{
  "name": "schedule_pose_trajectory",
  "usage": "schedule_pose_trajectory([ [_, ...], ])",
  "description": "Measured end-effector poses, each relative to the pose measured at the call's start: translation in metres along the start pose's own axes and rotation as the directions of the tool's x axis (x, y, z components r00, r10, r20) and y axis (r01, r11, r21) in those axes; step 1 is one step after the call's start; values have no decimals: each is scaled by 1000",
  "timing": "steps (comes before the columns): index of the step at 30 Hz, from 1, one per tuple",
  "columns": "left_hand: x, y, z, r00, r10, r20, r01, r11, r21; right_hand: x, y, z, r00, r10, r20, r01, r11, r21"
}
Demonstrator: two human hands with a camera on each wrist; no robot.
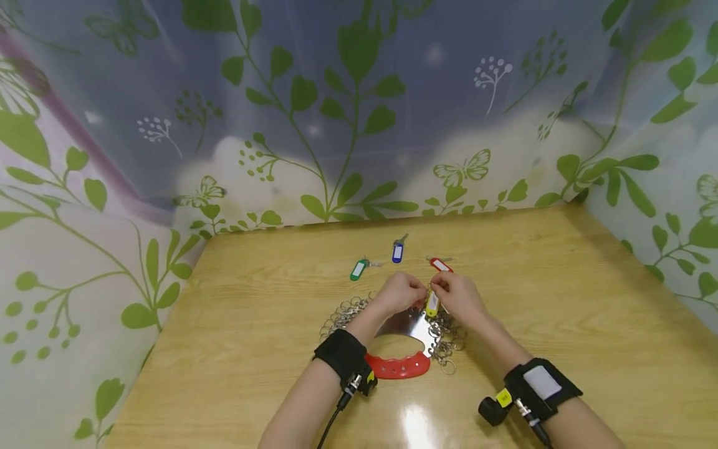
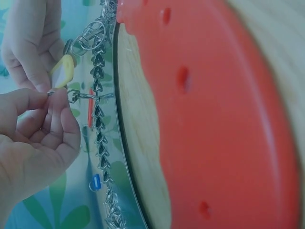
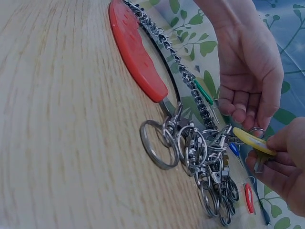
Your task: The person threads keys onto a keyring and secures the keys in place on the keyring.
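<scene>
My right hand (image 1: 461, 298) pinches a yellow key tag (image 1: 432, 304) with a pale label, and part of a key (image 3: 260, 163) shows below the tag. Close beside it, my left hand (image 1: 399, 293) pinches a metal ring between thumb and forefinger. In the left wrist view that ring joins a swivel clasp (image 2: 74, 96) on the rim of a metal plate. The plate has a red handle (image 1: 399, 366) facing me, and many clasps with split rings (image 1: 447, 366) hang around its curved edge. Both hands stand over the plate's far right part.
Beyond the hands on the wooden table (image 1: 252, 374) lie a green key tag (image 1: 358, 269), a blue key tag (image 1: 397, 252) and a red key tag (image 1: 440, 265), each with a key. A leaf-patterned curtain (image 1: 359, 143) hangs behind the table.
</scene>
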State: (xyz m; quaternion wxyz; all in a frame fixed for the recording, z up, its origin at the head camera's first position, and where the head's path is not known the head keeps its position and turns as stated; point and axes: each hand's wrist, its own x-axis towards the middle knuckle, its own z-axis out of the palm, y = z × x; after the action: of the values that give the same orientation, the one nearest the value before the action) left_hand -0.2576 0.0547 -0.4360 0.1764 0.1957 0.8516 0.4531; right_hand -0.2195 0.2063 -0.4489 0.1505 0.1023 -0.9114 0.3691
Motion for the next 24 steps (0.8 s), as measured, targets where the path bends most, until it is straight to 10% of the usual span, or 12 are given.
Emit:
schedule_pose_trajectory([
  [24, 0, 1, -2, 1000, -20, -18, 20, 1000, 0, -3, 2, 1, 1000, -21, -2, 21, 1000, 15],
])
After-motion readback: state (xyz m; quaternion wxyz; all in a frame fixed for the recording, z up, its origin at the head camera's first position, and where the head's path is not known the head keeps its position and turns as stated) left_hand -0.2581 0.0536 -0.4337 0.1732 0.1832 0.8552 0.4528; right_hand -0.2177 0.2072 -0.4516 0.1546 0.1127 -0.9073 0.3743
